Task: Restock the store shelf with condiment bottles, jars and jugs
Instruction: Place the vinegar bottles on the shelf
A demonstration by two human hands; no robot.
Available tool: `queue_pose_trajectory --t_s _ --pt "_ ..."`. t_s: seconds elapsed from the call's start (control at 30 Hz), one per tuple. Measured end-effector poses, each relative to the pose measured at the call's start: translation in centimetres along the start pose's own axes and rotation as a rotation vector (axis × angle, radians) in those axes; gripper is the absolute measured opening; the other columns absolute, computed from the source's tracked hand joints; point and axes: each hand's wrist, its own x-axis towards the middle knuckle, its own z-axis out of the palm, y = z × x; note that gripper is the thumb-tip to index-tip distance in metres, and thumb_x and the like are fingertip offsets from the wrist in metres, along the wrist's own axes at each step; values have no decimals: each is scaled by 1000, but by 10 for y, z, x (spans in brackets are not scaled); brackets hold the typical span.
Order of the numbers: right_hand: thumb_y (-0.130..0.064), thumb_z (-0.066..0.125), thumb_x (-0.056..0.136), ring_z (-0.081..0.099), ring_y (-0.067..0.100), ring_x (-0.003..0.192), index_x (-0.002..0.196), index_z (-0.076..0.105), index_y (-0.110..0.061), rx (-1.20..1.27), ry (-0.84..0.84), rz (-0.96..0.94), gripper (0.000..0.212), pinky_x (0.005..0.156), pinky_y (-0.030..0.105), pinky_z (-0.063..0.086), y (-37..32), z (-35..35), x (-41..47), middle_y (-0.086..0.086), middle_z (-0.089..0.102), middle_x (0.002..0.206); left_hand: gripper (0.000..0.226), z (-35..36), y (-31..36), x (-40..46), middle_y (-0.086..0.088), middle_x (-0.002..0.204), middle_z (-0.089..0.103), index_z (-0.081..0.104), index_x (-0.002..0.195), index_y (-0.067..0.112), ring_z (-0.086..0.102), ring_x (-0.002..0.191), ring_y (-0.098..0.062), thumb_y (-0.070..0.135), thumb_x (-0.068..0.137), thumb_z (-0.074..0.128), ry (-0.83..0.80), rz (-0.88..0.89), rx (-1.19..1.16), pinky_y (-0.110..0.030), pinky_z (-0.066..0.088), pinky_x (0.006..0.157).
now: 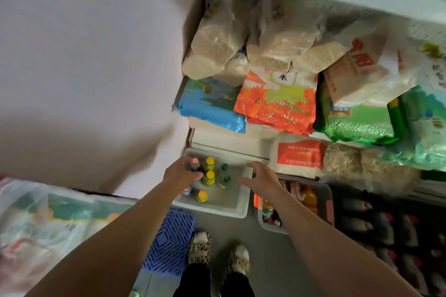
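Observation:
A white bin point(241, 202) on the floor below the shelf holds several small bottles. Two yellow-capped bottles point(209, 171) stand in its middle, another yellow-capped one point(202, 196) nearer me, and green-capped bottles point(225, 172) to their right. My left hand point(181, 172) grips a dark red-capped bottle point(195, 164) at the bin's far left. A second red-capped bottle point(187, 191) shows just below that wrist. My right hand point(259, 179) hovers over the bin's right rim, fingers spread and curved, holding nothing.
Stacked rice and grain bags point(277, 99) fill the shelf above. A grey crate point(324, 202) with orange and red bottles sits right of the bin, with dark bottles point(386, 229) further right. A blue crate point(170, 241) and my slippers point(200, 247) are on the floor.

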Motion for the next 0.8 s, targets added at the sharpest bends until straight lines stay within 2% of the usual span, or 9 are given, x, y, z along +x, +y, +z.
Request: queue_pose_trajectory --t_s 0.13,0.27,0.4,0.6,0.7,0.8 --pt "-40 71 91 53 27 130 148 46 -21 7 -73 86 65 99 33 44 34 43 38 9 52 146 57 38 -51 37 -7 128 59 55 132 25 56 112 -25 32 80 79 -30 -94 -33 -32 46 88" --pt "-41 71 91 53 26 130 147 47 -20 5 -147 123 64 101 34 45 70 88 70 9 53 146 62 77 -101 64 -9 135 56 55 135 22 54 122 -27 34 80 80 -62 -196 -45 -40 46 101" --pt "-46 71 90 51 27 131 144 50 -19 15 -201 152 64 105 39 47 99 126 96 9 52 146 62 107 -141 87 -11 131 55 53 136 22 55 120 -28 33 81 80 -90 -279 -95 -43 45 103" --pt "-48 70 91 55 26 125 140 54 -20 -15 -235 132 58 99 36 47 129 158 128 8 56 141 57 143 -179 109 -12 133 55 55 134 23 54 123 -29 30 83 79 -80 -350 -145 -46 44 104" --pt "-47 69 92 55 25 125 139 54 -19 6 -218 135 57 102 39 48 141 167 141 7 56 141 54 163 -187 116 -11 131 59 57 132 22 56 121 -26 30 83 78 -69 -339 -158 -44 43 105" --pt "-48 68 93 56 22 124 139 55 -20 94 -184 155 55 96 35 50 152 174 155 4 57 141 50 186 -187 126 -9 128 62 58 130 21 58 118 -22 32 85 75 -62 -304 -201 -40 43 105"
